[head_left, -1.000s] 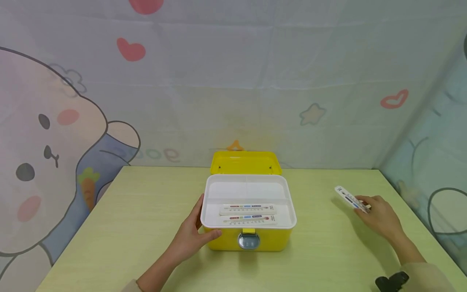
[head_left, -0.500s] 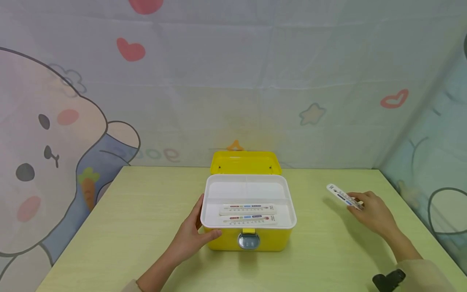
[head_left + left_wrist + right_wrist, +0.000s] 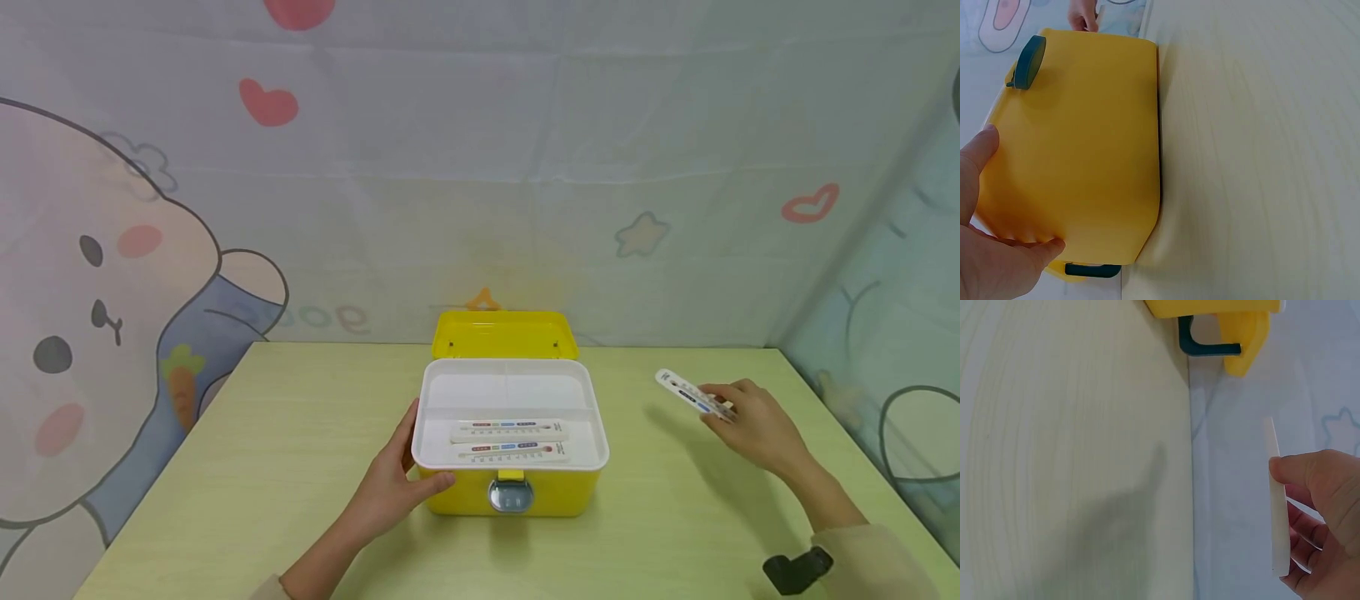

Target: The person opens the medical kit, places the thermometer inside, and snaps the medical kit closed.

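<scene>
In the head view my right hand (image 3: 759, 425) holds a white thermometer (image 3: 686, 392) with a printed scale, raised over the table at the right. Thumb and fingers pinch its near end, and it slants up to the left. The right wrist view shows the thermometer (image 3: 1279, 525) edge-on. My left hand (image 3: 393, 492) grips the left front corner of a yellow box (image 3: 555, 496), thumb on the front and fingers along the side. On the box sits a white tray (image 3: 468, 379), where two similar thermometers (image 3: 510, 430) lie one in front of the other.
The box's yellow lid (image 3: 506, 335) stands open at the back, near a printed cloth (image 3: 420, 208) hung behind the table. A round latch (image 3: 512, 495) is on the box front. The pale table (image 3: 300, 450) extends to both sides.
My right hand has moved left and slightly up with the thermometer, toward the box. The left hand, the box and the thermometers in the tray stay in place.
</scene>
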### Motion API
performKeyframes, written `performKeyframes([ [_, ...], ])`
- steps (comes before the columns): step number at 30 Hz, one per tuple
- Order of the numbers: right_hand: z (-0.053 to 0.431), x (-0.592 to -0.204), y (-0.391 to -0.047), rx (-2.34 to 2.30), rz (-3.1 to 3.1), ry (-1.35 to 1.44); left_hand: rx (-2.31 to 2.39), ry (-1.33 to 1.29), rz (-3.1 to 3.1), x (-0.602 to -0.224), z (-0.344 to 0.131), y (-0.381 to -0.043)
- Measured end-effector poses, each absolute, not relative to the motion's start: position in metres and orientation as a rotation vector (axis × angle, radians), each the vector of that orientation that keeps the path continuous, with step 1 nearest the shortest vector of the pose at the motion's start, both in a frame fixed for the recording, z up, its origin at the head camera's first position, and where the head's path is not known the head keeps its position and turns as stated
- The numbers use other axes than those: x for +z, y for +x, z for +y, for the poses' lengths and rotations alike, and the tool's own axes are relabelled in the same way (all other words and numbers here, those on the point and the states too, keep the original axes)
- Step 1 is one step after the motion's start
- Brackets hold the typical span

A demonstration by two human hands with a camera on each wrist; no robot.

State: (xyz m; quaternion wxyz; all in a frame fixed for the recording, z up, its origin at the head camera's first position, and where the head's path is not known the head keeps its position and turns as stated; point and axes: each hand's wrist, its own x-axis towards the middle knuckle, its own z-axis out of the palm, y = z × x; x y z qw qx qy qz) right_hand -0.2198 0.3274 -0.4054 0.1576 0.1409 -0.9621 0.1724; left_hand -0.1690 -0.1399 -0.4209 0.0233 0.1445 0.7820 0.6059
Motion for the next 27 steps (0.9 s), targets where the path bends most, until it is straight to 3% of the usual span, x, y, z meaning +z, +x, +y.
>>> performKeyframes([
  [27, 0.282, -0.365, -0.218, 0.408, -2.596, 0.631, 1.865, 0.432, 2.437, -0.421, -0.139, -0.169],
])
